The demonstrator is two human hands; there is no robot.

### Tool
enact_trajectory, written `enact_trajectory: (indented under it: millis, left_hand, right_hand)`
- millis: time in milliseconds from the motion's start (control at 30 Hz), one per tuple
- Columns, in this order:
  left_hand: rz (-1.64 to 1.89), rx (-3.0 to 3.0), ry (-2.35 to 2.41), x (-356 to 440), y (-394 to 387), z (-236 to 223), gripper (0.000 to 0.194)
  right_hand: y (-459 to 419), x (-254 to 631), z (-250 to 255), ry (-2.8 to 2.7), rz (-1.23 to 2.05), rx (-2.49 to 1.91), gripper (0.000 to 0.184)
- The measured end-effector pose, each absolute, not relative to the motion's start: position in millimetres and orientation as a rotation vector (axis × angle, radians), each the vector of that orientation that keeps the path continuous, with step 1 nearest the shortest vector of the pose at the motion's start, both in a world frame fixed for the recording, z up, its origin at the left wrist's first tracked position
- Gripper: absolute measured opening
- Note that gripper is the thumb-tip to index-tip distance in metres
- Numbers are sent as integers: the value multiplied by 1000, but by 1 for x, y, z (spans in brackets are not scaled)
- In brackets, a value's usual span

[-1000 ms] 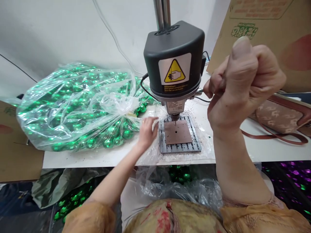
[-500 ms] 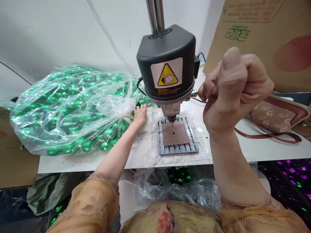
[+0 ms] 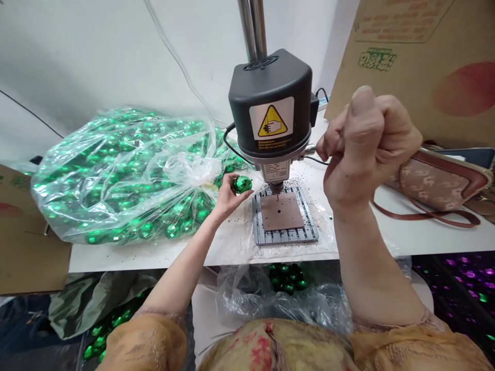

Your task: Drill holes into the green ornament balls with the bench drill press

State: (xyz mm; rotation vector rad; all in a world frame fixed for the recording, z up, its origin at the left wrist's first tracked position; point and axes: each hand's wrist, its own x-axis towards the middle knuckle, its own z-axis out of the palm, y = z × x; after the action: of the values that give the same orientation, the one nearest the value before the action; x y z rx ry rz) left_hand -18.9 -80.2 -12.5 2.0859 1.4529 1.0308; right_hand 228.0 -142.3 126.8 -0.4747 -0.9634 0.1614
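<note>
A shiny green faceted ball (image 3: 243,184) is held in my left hand (image 3: 230,198), just left of the drill press (image 3: 273,103). Behind that hand lies a clear plastic bag (image 3: 127,175) full of similar green balls. My right hand (image 3: 369,144) is a closed fist at the right side of the drill head, around the feed handle, whose metal end (image 3: 310,149) shows beside the fingers. Under the drill bit (image 3: 277,197) sits a brown square board (image 3: 284,219) with a small hole, on the slotted metal base (image 3: 312,234).
Dark shavings lie scattered on the white table (image 3: 228,247). Cardboard boxes stand at the right (image 3: 417,67) and left (image 3: 27,232). A patterned bag with a brown strap (image 3: 436,180) lies at the right. Below the table edge are crumpled plastic (image 3: 320,299) and more green balls (image 3: 286,278).
My left hand has come away from the bag's mouth toward the drill, now with a green ball in its fingers. My right fist stays at the handle. The view has shifted slightly.
</note>
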Motion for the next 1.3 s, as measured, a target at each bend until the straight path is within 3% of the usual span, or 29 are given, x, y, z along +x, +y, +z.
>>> enact_trajectory:
  millis: [167, 300, 867, 1133, 1300]
  left_hand:
    - [909, 2146, 1145, 5, -130, -10, 53]
    - [862, 2169, 1090, 20, -144, -24, 58]
    - [1073, 2020, 1164, 56, -140, -48, 53]
    - [1100, 1765, 1084, 52, -136, -61, 63]
    - [1064, 1785, 1076, 46, -127, -62, 64]
  right_hand:
    - [-143, 230, 126, -964, 179, -460, 51]
    - [-144, 230, 126, -988, 181, -500, 51]
    - [-141, 229, 126, -1001, 142, -461, 52]
    - [-142, 229, 127, -994, 167, -510, 58]
    - [-143, 228, 127, -992, 183, -427, 53]
